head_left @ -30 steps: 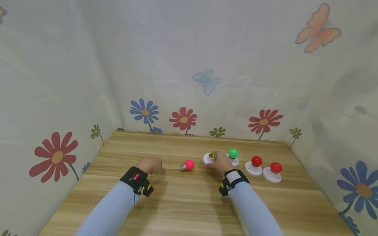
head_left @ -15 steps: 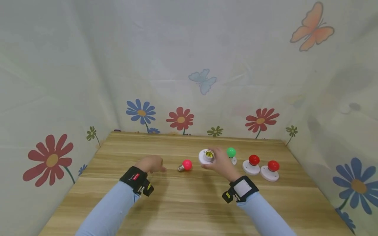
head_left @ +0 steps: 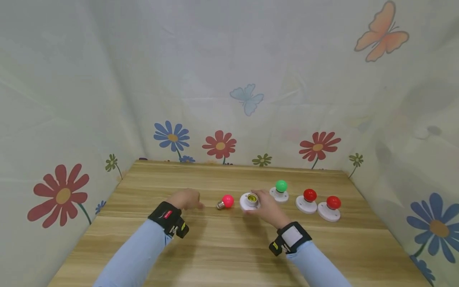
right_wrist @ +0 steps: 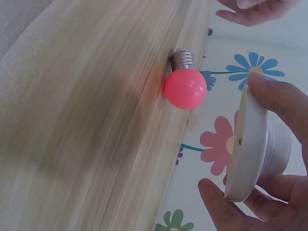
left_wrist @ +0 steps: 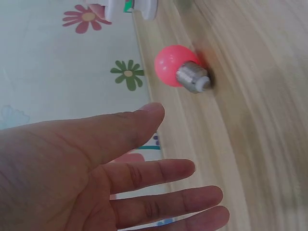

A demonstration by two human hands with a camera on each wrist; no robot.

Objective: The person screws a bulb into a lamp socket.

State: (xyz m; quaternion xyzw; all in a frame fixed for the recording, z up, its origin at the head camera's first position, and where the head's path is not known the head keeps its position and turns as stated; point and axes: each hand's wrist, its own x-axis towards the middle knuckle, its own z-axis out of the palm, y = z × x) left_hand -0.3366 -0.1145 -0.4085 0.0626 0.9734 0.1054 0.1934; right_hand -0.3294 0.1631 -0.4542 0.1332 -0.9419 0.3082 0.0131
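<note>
My right hand (head_left: 268, 209) grips the rim of a round white lamp socket (head_left: 246, 202) between thumb and fingers. Its brass-lined mouth faces up. In the right wrist view the socket (right_wrist: 248, 149) appears held off the wooden table, its flat base toward the wood. A pink bulb (head_left: 227, 201) with a silver screw cap lies on its side between my hands. My left hand (head_left: 185, 199) hovers left of that bulb, touching nothing. Spread, fairly straight fingers show on this hand (left_wrist: 96, 168) in the left wrist view, with the pink bulb (left_wrist: 174, 65) beyond the thumb.
To the right stand white sockets with bulbs screwed in: a green bulb (head_left: 281, 186), a red bulb (head_left: 310, 195) and another red bulb (head_left: 334, 202). The wooden table (head_left: 222, 247) ends at a flower-print cloth (head_left: 201, 79) behind and at both sides.
The right hand has lifted the socket and moved it slightly left and toward me, uncovering the green bulb's base. The left hand has barely moved. The pink bulb stays on the table.
</note>
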